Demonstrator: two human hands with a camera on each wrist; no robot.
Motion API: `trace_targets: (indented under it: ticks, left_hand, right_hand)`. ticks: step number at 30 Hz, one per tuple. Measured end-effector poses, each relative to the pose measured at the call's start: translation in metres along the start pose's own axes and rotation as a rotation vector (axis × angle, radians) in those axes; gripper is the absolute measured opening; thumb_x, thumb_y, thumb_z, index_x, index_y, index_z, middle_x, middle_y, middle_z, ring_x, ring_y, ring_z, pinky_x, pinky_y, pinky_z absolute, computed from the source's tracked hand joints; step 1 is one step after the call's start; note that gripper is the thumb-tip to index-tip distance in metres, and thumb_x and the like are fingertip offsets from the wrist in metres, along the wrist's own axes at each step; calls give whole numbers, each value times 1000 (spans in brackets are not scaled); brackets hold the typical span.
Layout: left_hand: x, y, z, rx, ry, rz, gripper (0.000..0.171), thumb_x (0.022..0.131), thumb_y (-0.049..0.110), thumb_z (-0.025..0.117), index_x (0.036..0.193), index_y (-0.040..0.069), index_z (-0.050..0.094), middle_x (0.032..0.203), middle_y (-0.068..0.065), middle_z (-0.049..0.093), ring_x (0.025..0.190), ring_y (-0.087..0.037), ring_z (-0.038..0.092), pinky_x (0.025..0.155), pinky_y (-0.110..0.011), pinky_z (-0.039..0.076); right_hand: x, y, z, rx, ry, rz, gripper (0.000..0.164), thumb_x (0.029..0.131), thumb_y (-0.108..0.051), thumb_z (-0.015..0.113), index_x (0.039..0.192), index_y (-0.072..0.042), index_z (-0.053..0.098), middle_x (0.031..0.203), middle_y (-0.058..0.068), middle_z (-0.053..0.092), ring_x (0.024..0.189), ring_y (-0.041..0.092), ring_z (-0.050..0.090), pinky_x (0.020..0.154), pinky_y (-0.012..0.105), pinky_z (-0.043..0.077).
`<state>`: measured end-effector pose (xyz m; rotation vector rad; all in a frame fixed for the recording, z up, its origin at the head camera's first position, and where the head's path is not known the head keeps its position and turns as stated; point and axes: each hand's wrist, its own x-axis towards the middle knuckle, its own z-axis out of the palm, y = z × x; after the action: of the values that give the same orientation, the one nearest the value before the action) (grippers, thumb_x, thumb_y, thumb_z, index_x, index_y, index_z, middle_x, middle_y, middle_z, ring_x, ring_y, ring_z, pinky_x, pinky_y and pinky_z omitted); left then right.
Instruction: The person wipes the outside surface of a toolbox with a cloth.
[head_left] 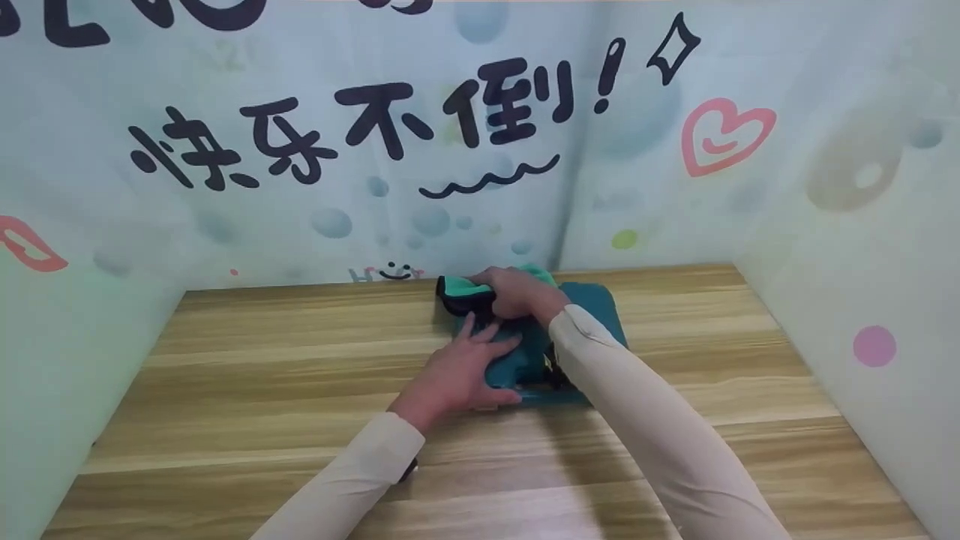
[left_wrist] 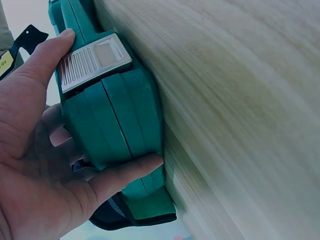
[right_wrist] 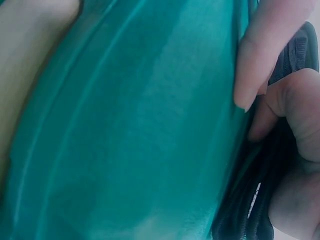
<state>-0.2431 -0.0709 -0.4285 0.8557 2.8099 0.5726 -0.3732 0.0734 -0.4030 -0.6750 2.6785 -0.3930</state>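
A teal hard plastic case (head_left: 596,304) with a silvery latch (left_wrist: 95,60) and a handle lies on the wooden table. My left hand (head_left: 465,371) rests on its left part with fingers spread; in the left wrist view, thumb and fingers straddle the case near the latch. At the far side, my right hand (head_left: 517,291) pinches a green fabric piece with black trim (head_left: 465,286), against the case's back left. Black ribbed fabric (right_wrist: 262,200) shows under the right fingers in the right wrist view. What kind of fabric item it is, I cannot tell.
The wooden table (head_left: 262,375) meets a printed backdrop (head_left: 480,217) just behind the case, with pale walls at both sides. A small dark object (head_left: 409,470) peeks out beside the left sleeve. A black piece with a yellow label (left_wrist: 6,62) appears in the left wrist view.
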Motion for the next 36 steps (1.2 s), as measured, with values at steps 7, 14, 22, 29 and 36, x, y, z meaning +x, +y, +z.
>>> trace_targets:
  ticks: [7, 14, 22, 29, 36]
  left_hand:
    - [0, 0, 3, 4, -3, -13, 84, 86, 57, 77, 156, 23, 45, 164, -12, 27, 150, -45, 7, 106, -58, 38]
    - [-1, 1, 3, 8, 0, -11, 84, 86, 57, 76, 156, 23, 44, 164, -10, 26, 150, -45, 7, 106, -58, 38]
    - [-2, 2, 4, 1, 19, 4, 83, 87, 55, 76, 156, 21, 45, 164, -11, 26, 149, -46, 7, 102, -60, 42]
    - [-5, -1, 3, -46, 5, 38, 85, 89, 57, 73, 159, 21, 39, 167, -9, 18, 150, -44, 1, 109, -57, 35]
    - [-11, -14, -15, -221, 25, 39, 79, 92, 55, 70, 158, 22, 40, 165, -5, 27, 152, -34, 11, 115, -48, 28]
  right_hand:
    - [-1, 0, 4, -50, 23, -22, 73, 91, 4, 62, 156, -23, 45, 150, 6, 51, 130, 24, 50, 111, 44, 35]
    - [-4, 0, 4, -63, 41, -47, 73, 90, 6, 61, 156, -22, 45, 150, 6, 50, 133, 25, 48, 111, 44, 35]
    - [-7, 4, 4, -86, 83, -122, 72, 88, 7, 60, 154, -18, 48, 146, 8, 54, 129, 27, 52, 108, 42, 40]
    - [-10, 9, 5, -37, 187, -148, 54, 93, 3, 60, 146, -4, 54, 140, 13, 58, 127, 28, 54, 108, 42, 39]
    - [-15, 15, -6, 39, 413, -211, 40, 94, 0, 62, 134, 2, 61, 126, 17, 65, 111, 29, 62, 101, 44, 46]
